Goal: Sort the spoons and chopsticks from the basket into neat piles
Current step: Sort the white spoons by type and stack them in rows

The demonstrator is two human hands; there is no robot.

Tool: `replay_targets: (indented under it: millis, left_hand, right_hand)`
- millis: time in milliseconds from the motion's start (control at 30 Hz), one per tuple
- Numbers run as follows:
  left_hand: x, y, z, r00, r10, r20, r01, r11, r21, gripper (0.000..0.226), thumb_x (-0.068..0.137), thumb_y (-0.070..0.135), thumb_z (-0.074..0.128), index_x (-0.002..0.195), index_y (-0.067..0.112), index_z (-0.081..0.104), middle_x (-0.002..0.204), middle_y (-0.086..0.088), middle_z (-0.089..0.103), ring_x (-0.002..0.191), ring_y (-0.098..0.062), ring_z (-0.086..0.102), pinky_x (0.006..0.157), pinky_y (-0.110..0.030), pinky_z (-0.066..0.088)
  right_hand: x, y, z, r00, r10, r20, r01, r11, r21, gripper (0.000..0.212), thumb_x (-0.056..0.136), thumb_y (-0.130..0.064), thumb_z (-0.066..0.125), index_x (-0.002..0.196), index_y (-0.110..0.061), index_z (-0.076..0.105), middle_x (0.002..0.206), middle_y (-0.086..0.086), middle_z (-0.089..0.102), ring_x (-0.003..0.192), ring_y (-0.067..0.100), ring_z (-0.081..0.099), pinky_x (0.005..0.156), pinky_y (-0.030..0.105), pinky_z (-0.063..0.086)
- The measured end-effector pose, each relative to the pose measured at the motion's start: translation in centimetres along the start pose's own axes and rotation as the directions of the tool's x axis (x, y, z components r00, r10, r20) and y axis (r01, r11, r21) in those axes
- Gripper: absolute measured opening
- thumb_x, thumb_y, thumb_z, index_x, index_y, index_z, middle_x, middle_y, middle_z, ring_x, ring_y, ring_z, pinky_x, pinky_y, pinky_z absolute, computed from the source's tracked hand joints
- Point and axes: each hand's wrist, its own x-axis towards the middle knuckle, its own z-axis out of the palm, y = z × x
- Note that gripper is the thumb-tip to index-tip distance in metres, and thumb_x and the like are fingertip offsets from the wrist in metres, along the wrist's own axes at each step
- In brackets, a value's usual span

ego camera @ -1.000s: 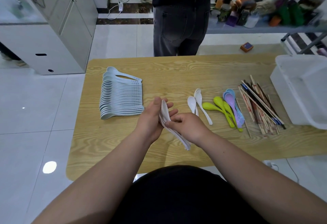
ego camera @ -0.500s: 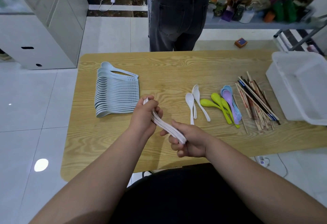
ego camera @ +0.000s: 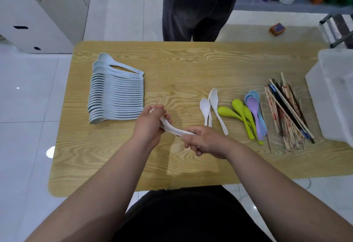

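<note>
the left hand (ego camera: 150, 125) and the right hand (ego camera: 206, 142) hold one nested bundle of white spoons (ego camera: 175, 130) above the middle of the table (ego camera: 191, 66), nearer its near edge. the left hand's fingers curl round the bowl end and the right hand's fingers curl round the handle end. the bundle lies almost level, with bare shafts showing between the two fists.

toward the table's left end a long overlapped row of pale blue spoons (ego camera: 116, 98) runs from far to near. its near end lies just beside the left hand, so there is little room on that side. right of the table's middle lie loose white spoons (ego camera: 212, 106), then green spoons (ego camera: 240, 111), then purple and blue spoons (ego camera: 254, 106), then a heap of chopsticks (ego camera: 286, 111). a white plastic bin (ego camera: 336, 96) stands at the table's right end, overhanging it. open wood shows along the table's far edge and in a wide strip along its near edge, below the hands. a standing person (ego camera: 198, 6) is close against the far edge.

a second ago the hands touched and the bundle stood steep, bowls up. since then the hands have drawn apart and the bundle has tipped down flatter. the piles on the table lie as they did.
</note>
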Motion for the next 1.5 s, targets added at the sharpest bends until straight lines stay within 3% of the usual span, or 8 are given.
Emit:
replay_targets:
  millis: [267,400,667,867,1033,1133,1367,1500]
  left_hand:
    - [4.0,1.1,1.5,1.0,0.008,0.013,-0.011,0.974,0.225,0.019,0.092,0.001,0.05,0.1,0.009,0.064,0.098,-0.01,0.07,0.089,-0.026,0.072,0.085,-0.044,0.06]
    - [7.3,1.9,1.7,0.995,0.102,0.005,-0.078,0.727,0.682,0.021,0.083,0.017,0.063,0.098,0.029,0.072,0.094,0.005,0.074,0.082,-0.014,0.073,0.083,-0.041,0.061]
    - [13.9,1.1,4.3,0.901,0.417,0.12,-0.304,0.412,0.859,0.018,0.088,0.016,0.06,0.098,0.031,0.062,0.091,0.015,0.067,0.083,-0.008,0.062,0.068,-0.02,0.043]
    - [18.0,-1.3,3.5,0.725,0.551,0.413,-0.522,0.049,0.851,0.036,0.087,-0.002,0.062,0.121,0.009,0.067,0.117,-0.012,0.062,0.108,-0.019,0.055,0.092,0.001,0.027]
    - [19.4,-2.1,3.1,0.685,0.545,0.483,-0.539,-0.067,0.84,0.035,0.092,0.004,0.052,0.125,0.003,0.062,0.125,-0.018,0.058,0.115,-0.032,0.058,0.101,-0.032,0.044]
    - [19.9,-2.2,3.0,0.661,0.519,0.541,-0.545,-0.163,0.823,0.044,0.094,0.013,0.042,0.133,0.0,0.057,0.134,-0.022,0.057,0.133,-0.039,0.049,0.111,-0.045,0.041]
    - [21.5,-0.9,4.0,0.651,0.474,0.593,-0.565,-0.221,0.795,0.043,0.095,0.001,0.05,0.138,-0.001,0.054,0.141,-0.022,0.054,0.139,-0.038,0.044,0.114,-0.043,0.037]
    - [22.1,-0.7,4.7,0.672,0.467,0.575,-0.545,-0.214,0.811,0.043,0.097,0.003,0.049,0.141,0.002,0.052,0.144,-0.022,0.052,0.142,-0.034,0.041,0.113,-0.044,0.037]
  right_hand:
    - [3.8,-2.2,-6.1,0.989,-0.145,0.007,0.123,0.816,-0.565,0.022,0.101,-0.041,0.053,0.095,-0.023,0.065,0.079,-0.009,0.068,0.073,0.016,0.061,0.073,0.036,0.05]
    - [7.5,-3.8,-9.8,0.964,-0.266,-0.005,0.166,0.615,-0.77,0.042,0.1,-0.054,0.048,0.111,-0.016,0.063,0.099,0.003,0.067,0.094,0.021,0.061,0.085,0.041,0.049]
    - [14.5,-4.6,-13.7,0.872,-0.488,-0.016,0.148,0.295,-0.944,0.044,0.104,-0.045,0.044,0.136,-0.017,0.056,0.114,0.008,0.059,0.108,0.028,0.054,0.082,0.039,0.046]
    - [18.1,-3.1,-14.6,0.827,-0.558,-0.066,0.122,0.293,-0.948,0.038,0.101,-0.036,0.054,0.13,-0.013,0.062,0.112,0.011,0.063,0.112,0.033,0.052,0.081,0.039,0.048]
    - [19.6,-1.8,-14.2,0.736,-0.671,-0.087,0.137,0.274,-0.952,0.023,0.087,-0.023,0.073,0.102,-0.005,0.073,0.097,0.011,0.066,0.097,0.036,0.061,0.077,0.037,0.052]
    - [19.8,-2.0,-13.8,0.744,-0.66,-0.107,0.143,0.314,-0.939,0.029,0.092,-0.024,0.067,0.115,-0.006,0.07,0.109,0.011,0.067,0.111,0.034,0.058,0.087,0.04,0.052]
    - [20.3,-3.3,-14.6,0.784,-0.58,-0.222,0.037,0.4,-0.916,0.044,0.101,-0.033,0.055,0.141,-0.015,0.057,0.143,0.011,0.054,0.138,0.03,0.042,0.112,0.037,0.037]
    - [19.9,-4.0,-15.0,0.802,-0.544,-0.245,-0.008,0.4,-0.916,0.041,0.103,-0.034,0.052,0.138,-0.013,0.058,0.137,0.012,0.057,0.133,0.029,0.043,0.106,0.037,0.039]
